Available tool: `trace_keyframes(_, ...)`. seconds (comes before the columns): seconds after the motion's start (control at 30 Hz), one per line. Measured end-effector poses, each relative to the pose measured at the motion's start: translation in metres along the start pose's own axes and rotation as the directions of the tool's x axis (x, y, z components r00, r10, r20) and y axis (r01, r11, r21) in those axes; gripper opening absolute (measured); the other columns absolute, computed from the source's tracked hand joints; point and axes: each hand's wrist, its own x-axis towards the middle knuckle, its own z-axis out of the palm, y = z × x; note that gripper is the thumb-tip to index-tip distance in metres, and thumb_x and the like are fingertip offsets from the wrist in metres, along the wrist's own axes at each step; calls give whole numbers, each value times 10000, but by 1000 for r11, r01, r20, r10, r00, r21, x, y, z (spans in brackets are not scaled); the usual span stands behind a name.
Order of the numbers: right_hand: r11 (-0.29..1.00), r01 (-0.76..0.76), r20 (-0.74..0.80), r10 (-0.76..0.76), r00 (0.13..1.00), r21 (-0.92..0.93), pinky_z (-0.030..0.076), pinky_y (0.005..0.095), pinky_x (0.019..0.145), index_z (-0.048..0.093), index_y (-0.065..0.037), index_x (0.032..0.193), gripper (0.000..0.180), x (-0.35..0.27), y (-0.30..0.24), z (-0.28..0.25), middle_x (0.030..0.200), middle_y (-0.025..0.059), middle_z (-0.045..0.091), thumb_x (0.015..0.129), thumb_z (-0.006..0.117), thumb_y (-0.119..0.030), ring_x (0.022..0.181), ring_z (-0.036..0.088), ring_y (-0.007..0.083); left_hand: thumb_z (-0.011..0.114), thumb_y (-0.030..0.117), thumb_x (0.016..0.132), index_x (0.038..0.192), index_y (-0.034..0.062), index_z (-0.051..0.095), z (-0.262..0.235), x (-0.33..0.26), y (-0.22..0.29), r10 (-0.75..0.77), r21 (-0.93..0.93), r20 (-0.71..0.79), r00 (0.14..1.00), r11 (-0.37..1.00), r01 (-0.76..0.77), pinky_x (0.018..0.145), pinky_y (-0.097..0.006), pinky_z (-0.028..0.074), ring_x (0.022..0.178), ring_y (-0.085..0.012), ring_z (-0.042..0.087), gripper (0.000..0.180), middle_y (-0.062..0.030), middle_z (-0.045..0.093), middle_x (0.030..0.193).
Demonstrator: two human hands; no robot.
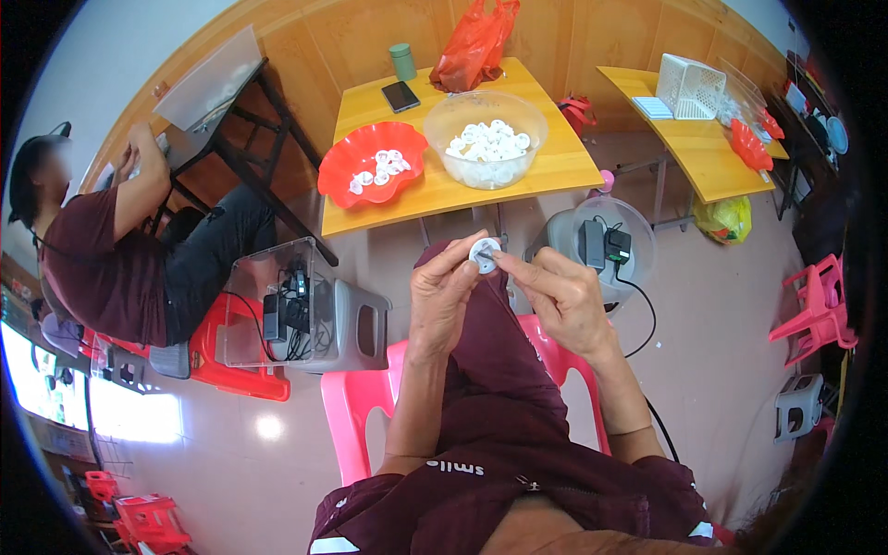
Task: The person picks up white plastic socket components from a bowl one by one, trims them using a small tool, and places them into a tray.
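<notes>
The person before me wore a dark maroon top [573, 513] with short sleeves [664, 479]. White lettering [455, 468] crossed the chest; a small fastening [528, 484], its type indistinct, lay near the neckline. White patches [333, 546] marked the outer edges. Matching maroon cloth [495, 398] covered the legs; left hand [442, 294] and right hand [562, 298] were bare.

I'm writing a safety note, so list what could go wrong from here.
The small white disc is held in the left hand, short of the table, so it could drop to the floor. The red bowl reaches the table's left edge; a knock might spill its white pieces. The black cable loops near the right forearm and could snag.
</notes>
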Motion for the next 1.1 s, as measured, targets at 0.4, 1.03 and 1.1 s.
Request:
trace_keyframes(0.4, 946, 82, 61, -66, 996, -315, 461, 348, 426, 579, -194, 1156, 486, -4, -8, -2, 682, 57, 462, 700, 587, -26, 511, 548, 229, 558, -75, 801, 1121, -31, 577, 4, -1, 0, 228, 377, -12, 974, 903, -207, 838, -244, 437, 953, -139, 537, 324, -103, 557, 1066)
trace_keyframes(1.03, 939, 59, -50, -81, 995, -338, 403, 312, 414, 614, -182, 1126, 475, -6, -17, 6, 658, 45, 415, 679, 606, -21, 492, 489, 187, 526, 58, 876, 1195, -60, 479, 3, 1, -4, 69, 35, -106, 992, 997, -66, 874, -303, 472, 1013, -206, 567, 344, -193, 556, 1140)
trace_keyframes(1.1, 943, 55, -67, -81, 994, -328, 405, 313, 417, 614, -180, 1128, 478, -6, -17, 7, 661, 49, 420, 678, 611, -17, 492, 489, 188, 528, 59, 875, 1193, -59, 481, 2, 1, -4, 71, 22, -95, 993, 997, -69, 876, -303, 471, 1014, -208, 567, 343, -195, 557, 1136)
